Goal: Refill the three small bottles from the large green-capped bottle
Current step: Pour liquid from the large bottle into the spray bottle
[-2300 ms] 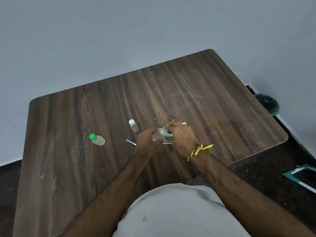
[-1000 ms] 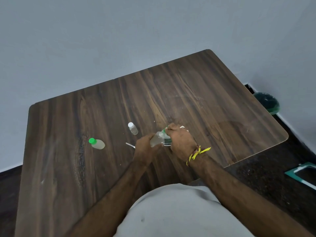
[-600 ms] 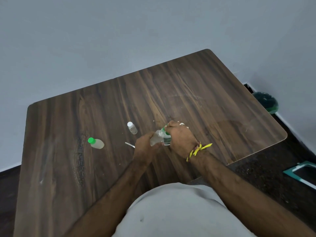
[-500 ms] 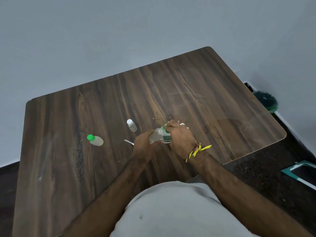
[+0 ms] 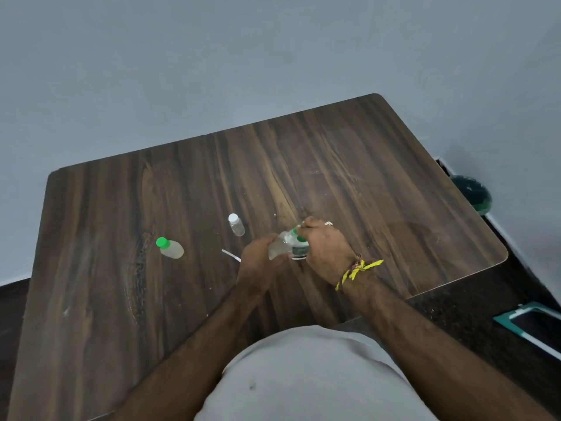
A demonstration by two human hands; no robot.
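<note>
Table [image 5: 379, 165]: dark wood grain, filling the middle of the frame, pale wall above.
Green-capped small bottle [image 5: 170, 248]: left of centre, on the tabletop, tilted or lying toward lower right; pale, cloudy contents, level unclear.
White-capped small bottle [image 5: 236, 225]: just left of centre, upright, clear body; fill not readable.
White strip [image 5: 231, 255]: thin, flat on the wood, below the white-capped small bottle, its right end at the left hand.
Left hand [image 5: 258, 264]: centre of frame, fingers curled round the lower body of a clear bottle.
Clear bottle [image 5: 278, 248]: centre, tilted, held between both hands above the table; translucent, contents not discernible.
Green part [image 5: 296, 235]: at the clear bottle's upper end, under the right fingertips; cap or second bottle, cannot tell.
Right hand [image 5: 326, 250]: right of centre, fingers bent and pinching that green part.
Yellow wrist thread [image 5: 358, 268]: tied at the right wrist, ends sticking out.
Green bin [image 5: 473, 194]: right edge, on the floor beside the table.
</note>
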